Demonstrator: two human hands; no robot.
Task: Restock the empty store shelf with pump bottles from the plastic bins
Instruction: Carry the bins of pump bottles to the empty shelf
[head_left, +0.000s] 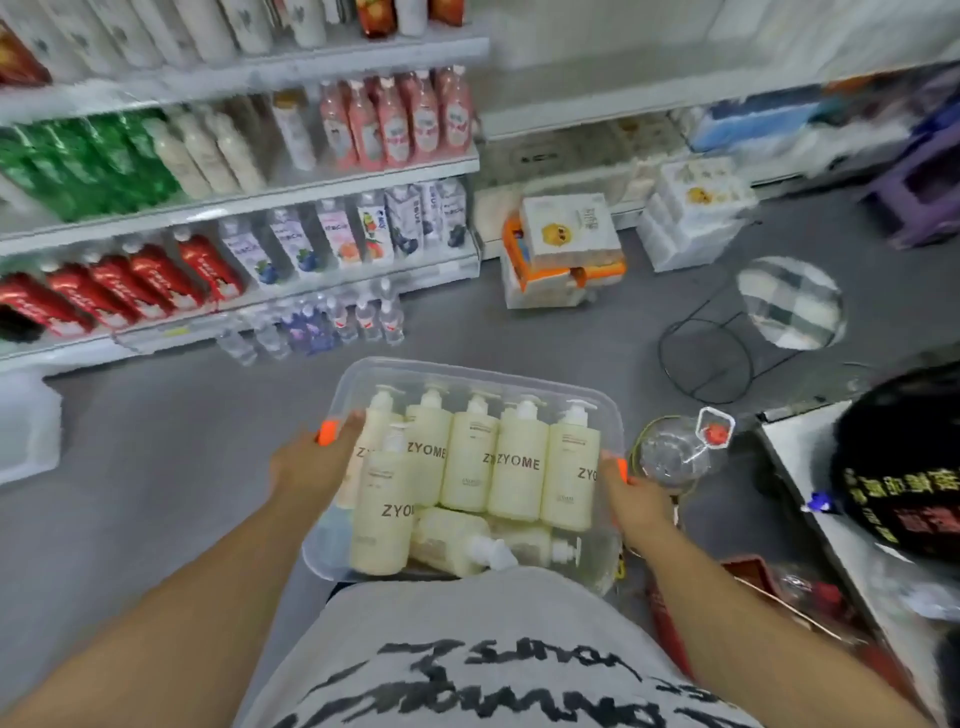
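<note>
A clear plastic bin (467, 371) is held in front of my waist, above the grey floor. It is filled with several cream pump bottles (517, 462) marked ZYOME, some upright and some lying flat near me. My left hand (311, 460) grips the bin's left rim, thumb over the edge. My right hand (636, 499) grips the right rim. The stocked store shelves (291, 192) stand at the left, ahead of me.
Water bottles (317, 327) stand on the floor below the shelves. Stacked tissue packs (563, 249) sit ahead by the wall. A round stool with a wire frame (789, 301) lies to the right. A counter (810, 499) and a clear jug (675, 452) are close at right.
</note>
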